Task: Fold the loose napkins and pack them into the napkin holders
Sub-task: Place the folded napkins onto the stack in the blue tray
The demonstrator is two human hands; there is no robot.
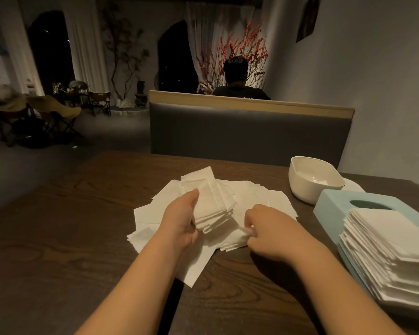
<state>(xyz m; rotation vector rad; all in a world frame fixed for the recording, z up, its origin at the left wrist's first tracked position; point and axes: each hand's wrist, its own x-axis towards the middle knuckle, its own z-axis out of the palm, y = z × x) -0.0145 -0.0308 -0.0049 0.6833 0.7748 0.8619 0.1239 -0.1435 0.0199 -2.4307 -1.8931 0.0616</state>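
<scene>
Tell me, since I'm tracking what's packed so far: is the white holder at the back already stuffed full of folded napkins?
No, the white holder stands open and looks nearly empty inside.

Both forearms reach forward; left hand [182, 221] grips, right hand [264, 228] pinches.

Dim interior. A dark wood-grain table [58, 226] fills the near field; beyond it stands a grey upholstered booth backrest with a pale wooden top rail [249, 131]. Plain grey wall [385, 93] at right. Far: white curtains [82, 44], dark arched openings [51, 52], red-blossomed branches [240, 54], folding chairs [58, 114] at left.
</scene>
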